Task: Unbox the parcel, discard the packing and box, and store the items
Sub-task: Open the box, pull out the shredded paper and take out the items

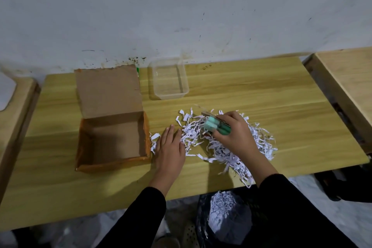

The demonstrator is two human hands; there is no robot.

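An open cardboard box (112,141) with orange tape sits on the wooden table (251,94), its lid flap raised at the back and its inside bare. A heap of white shredded paper (231,153) lies to its right. My right hand (235,133) is over that heap, closed around a small clear pack of green and mint items (213,126). My left hand (171,147) lies flat on the table between box and paper, fingers spread, touching the paper's left edge. A clear plastic container (171,80) stands behind, with nothing in it.
A black bin bag (223,215) holding shredded paper sits below the table's front edge. Another wooden table (346,78) stands to the right, and a third (18,102) to the left. A marked white wall rises just behind.
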